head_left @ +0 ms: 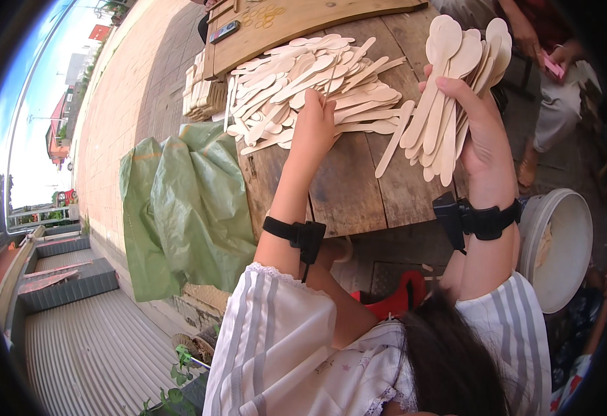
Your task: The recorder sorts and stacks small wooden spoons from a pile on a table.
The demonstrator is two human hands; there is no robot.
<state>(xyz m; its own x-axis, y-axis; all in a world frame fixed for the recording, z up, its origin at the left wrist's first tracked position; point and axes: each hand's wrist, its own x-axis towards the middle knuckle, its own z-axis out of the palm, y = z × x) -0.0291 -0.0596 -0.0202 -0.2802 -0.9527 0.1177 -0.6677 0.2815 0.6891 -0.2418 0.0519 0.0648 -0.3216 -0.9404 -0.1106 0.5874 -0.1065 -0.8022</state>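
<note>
While the right hand (480, 132) clamps a fanned bundle of wooden spoons (449, 83), the left hand (314, 128) — fingers curled into the loose pile (303, 83) — should lift one cleanly, bowl aligned with the others.

Right hand (480, 128) grips a fanned bunch of wooden spoons (452, 90), bowls up, held above the counter (359, 187) edge. Left hand (315, 125) reaches fwd, fingertips on the near edge of a loose pile of spoons (310, 87) spread across the wooden counter. One single spoon (393, 142) lies btwn pile and bunch, flat on the planks. Black wrist straps (296, 234) on both forearms. Behind the pile, a wooden board (296, 24) w/ a small dark gadget (224, 31) on it. Stacked wooden sticks (203, 93) just left of the pile. Green sack (179, 208) hangs at counter's left side. White bucket (560, 243) on the ground, right. Another person's hand (560, 59) at top right, holding sth pink.
</note>
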